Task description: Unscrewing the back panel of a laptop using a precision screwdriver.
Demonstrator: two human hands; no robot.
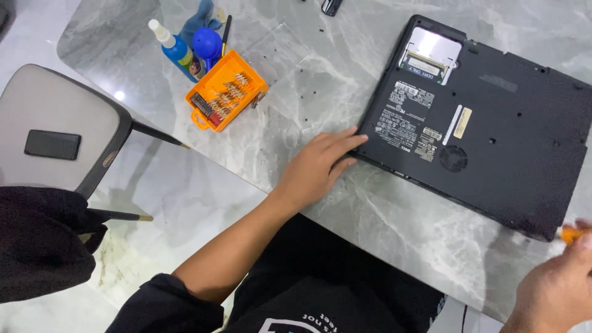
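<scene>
Worktop: grey marbled worktop [345, 222] carried everything; its near edge ran diagonally past the person's lap.
Laptop: black laptop [493, 142] lay upside down, base up, at the right of the worktop, turned at an angle.
Progress: one small hatch [431, 52] at the laptop's far corner was already open, showing a silvery bay; the main base panel looked in place. Loose screws [306, 94] lay scattered between the bit case and the laptop, so some fasteners were out. Judged early in the opening, most of the base yet to come off.
Chair: grey padded chair [49, 123] stood at left, well apart, with a black phone [52, 145] flat on its seat.
Left hand: left hand [317, 166] lay palm down on the worktop, fingers spread slightly and extended, fingertips touching the laptop's near-left corner; gripping nothing, only bracing it.
Right hand: right hand [555, 290] sat at the lower right frame edge, closed around an orange-handled tool [570, 233], probably a screwdriver; only its end showed, near the laptop's near-right corner.
Bit case: open orange bit case [225, 91] sat left of the laptop, rows of bits visible.
Cleaning kit: spray bottle [176, 49], blue air blower [206, 44] and blue cloth [200, 21] clustered just behind the case.
</scene>
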